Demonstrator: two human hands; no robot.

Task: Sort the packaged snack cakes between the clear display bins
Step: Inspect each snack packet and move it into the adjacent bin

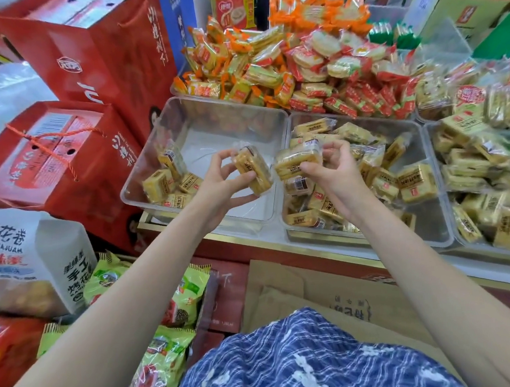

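- The left hand (221,185) is curled around one packaged snack cake (252,169), thumb below and fingers on its top edge, holding it tilted over the near right corner of the left clear bin (180,107)
- The right hand (331,169) pinches a second snack cake (296,159) between thumb and fingers, above the left edge of the middle clear bin (434,234)
- The two held cakes are just beside each other but apart, over the seam where those two bins meet
- The left bin is mostly bare, with a small cluster of yellow cakes (170,181) stacked in its near left corner
- The middle bin holds a loose pile of the same yellow cakes (411,181), some flat and some on edge
- A third clear bin (458,232) to the right is full of similar yellow packs
- Behind the bins lies a heap of orange and red wrapped snacks (298,64)
- Red gift boxes (62,165) stand to the left of the bins, touching the left bin's side
- Green snack bags (160,359) lie low at the left, beside a blue checked garment (306,363)
- The bins rest on a surface with a gold-trimmed front edge (312,245)
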